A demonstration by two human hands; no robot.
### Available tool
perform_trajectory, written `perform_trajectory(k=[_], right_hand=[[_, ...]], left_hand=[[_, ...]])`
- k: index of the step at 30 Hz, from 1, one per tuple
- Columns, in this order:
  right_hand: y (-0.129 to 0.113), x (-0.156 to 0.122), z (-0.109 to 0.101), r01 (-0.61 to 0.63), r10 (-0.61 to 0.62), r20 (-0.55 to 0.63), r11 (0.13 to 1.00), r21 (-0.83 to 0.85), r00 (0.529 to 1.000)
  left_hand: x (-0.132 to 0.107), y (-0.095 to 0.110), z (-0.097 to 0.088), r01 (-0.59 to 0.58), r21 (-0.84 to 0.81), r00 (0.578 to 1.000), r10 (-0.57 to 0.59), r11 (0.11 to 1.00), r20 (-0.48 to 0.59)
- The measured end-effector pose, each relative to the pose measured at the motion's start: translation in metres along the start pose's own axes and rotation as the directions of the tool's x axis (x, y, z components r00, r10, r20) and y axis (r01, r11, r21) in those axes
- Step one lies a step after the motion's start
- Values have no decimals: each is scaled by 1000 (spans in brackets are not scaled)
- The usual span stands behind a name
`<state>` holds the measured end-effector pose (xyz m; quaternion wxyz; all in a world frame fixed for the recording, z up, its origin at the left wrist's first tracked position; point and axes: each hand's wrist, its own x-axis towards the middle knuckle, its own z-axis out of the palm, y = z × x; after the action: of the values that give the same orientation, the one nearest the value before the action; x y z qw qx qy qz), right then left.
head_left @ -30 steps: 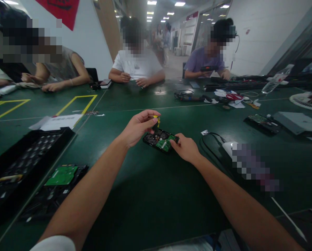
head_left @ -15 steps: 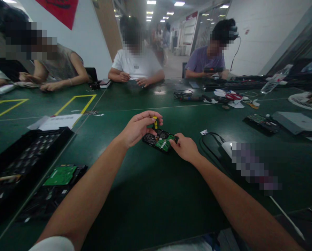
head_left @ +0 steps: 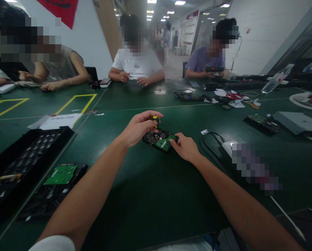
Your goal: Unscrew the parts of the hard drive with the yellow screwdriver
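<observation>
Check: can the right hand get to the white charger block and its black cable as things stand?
Probably yes. The right hand rests on the hard drive's near edge, and the black cable and white charger block lie just to its right on the bare green table, with nothing between.

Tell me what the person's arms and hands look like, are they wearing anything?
Both arms are bare from elbow to fingers: no gloves, watch or rings show. The left hand and right hand are uncovered. A white sleeve edge peeks out at the left upper arm.
</observation>
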<state>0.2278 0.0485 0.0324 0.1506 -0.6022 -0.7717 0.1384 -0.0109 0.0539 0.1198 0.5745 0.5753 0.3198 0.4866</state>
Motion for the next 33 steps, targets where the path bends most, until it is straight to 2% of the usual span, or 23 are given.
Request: perform_trajectory(k=[11,17,21,33], right_hand=[[-3,-2,-2,2,-3,16,1000,31,1000],[-2,0,-2,-13,13,3,999,-29,1000],[-3,-1,-2,-16,16,24,1000,-10,1000],[-3,-1,-1,-17,18,13,1000,-21,1000]], left_hand=[[0,1,0,11,-59,1000,-9,998,27],[1,-2,-3,-15,-19,998,16,1000,56],[1,-1,-2,-6,-1,998,6,1000,67],[0,-2,-3,18,-33,996,-15,999,88]])
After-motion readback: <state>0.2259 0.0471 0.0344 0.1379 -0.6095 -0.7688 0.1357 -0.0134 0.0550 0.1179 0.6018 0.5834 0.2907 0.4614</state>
